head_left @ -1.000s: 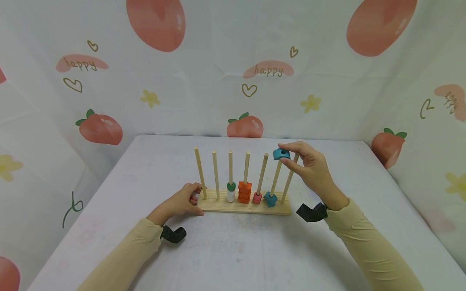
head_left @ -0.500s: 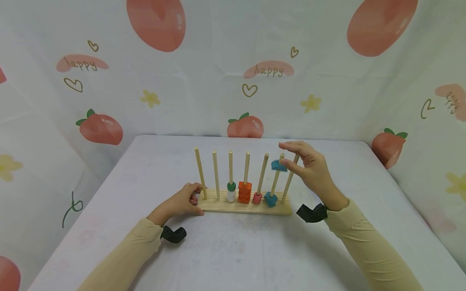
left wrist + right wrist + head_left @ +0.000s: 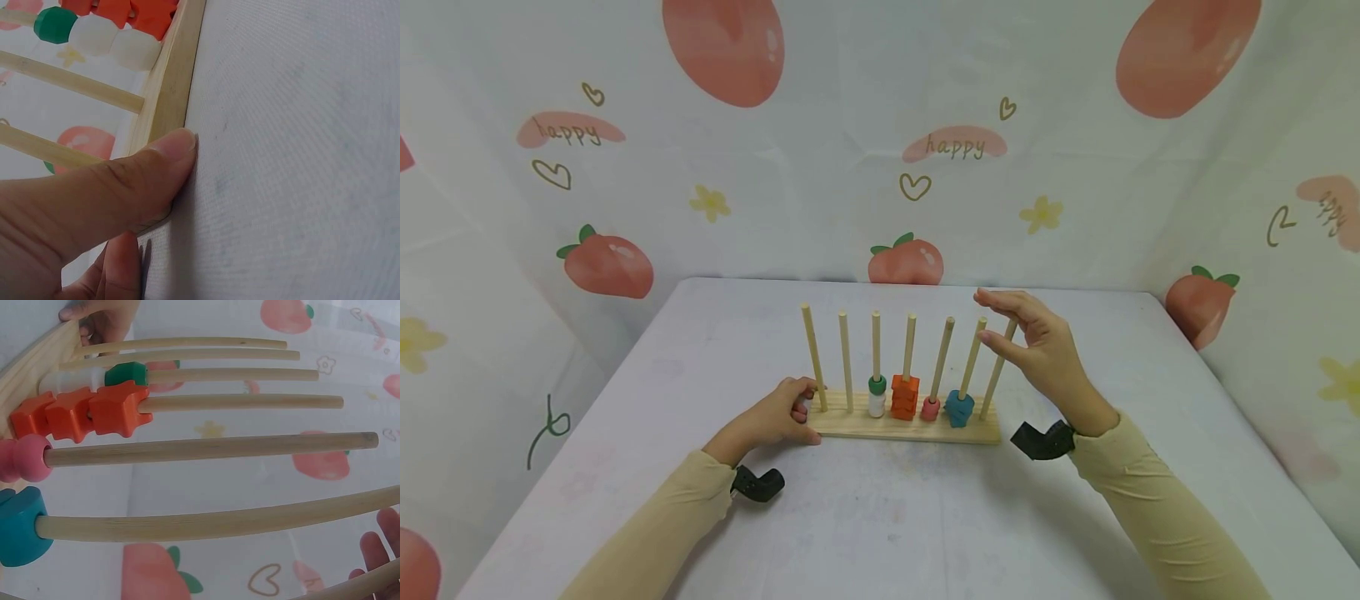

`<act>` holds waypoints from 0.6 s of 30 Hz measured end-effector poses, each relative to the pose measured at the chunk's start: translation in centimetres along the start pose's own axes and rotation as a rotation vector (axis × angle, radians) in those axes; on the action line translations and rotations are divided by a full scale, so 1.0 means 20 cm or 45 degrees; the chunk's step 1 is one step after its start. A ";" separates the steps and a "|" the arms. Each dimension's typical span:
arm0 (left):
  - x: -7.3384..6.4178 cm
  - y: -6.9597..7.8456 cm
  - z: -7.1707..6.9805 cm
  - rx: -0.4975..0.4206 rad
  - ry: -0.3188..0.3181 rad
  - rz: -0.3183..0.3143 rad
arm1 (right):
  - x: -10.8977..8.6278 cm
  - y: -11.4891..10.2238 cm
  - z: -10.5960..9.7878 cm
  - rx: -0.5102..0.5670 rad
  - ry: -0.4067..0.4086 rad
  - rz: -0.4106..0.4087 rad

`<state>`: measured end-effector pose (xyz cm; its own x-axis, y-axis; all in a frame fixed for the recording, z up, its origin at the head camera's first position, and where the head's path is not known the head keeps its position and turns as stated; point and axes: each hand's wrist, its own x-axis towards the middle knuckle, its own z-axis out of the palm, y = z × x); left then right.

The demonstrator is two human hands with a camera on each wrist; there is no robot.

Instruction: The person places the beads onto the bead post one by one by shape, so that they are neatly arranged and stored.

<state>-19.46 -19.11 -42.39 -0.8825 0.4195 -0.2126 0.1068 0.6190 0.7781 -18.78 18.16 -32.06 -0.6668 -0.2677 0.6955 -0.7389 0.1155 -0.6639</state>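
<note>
My left hand (image 3: 775, 412) grips the left end of a wooden peg board (image 3: 880, 429), the thumb along its front edge. Several upright pegs stand on it. My right hand (image 3: 1041, 337) hovers at the tops of the two rightmost pegs, thumb and fingers apart, holding nothing. Below it, blue beads (image 3: 958, 410) sit stacked at the foot of the second peg from the right; the upper one has a rounded side in the right wrist view. Pink beads (image 3: 31, 457), orange star beads (image 3: 119, 409), and a green bead (image 3: 55, 25) above white beads (image 3: 134, 50) fill neighbouring pegs.
The board stands on a white-covered table (image 3: 880, 517). Behind rises a pale curtain (image 3: 835, 175) printed with peaches and hearts. Bare pegs stand at both ends, the rightmost peg (image 3: 996, 379) close to my right hand.
A blue bead pinched in my right hand was let go at the peg's top and slid down onto the blue bead below. The right fingers spread; my left hand stayed put.
</note>
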 end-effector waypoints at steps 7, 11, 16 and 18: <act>0.00 0.00 0.00 -0.004 0.001 0.002 | 0.00 0.00 0.00 -0.002 -0.006 0.002; 0.01 -0.01 0.00 0.002 0.002 0.005 | 0.00 0.00 0.00 0.002 -0.008 -0.001; 0.01 0.00 0.00 0.001 0.002 0.008 | -0.01 0.00 0.00 -0.004 -0.002 0.031; 0.01 0.00 0.00 -0.005 0.005 0.001 | -0.03 0.00 0.00 -0.015 0.000 0.058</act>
<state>-19.67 -19.02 -42.49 -0.8843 0.4174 -0.2095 0.1059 0.6161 0.7805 -18.45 18.38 -32.39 -0.6999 -0.2620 0.6644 -0.7087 0.1389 -0.6917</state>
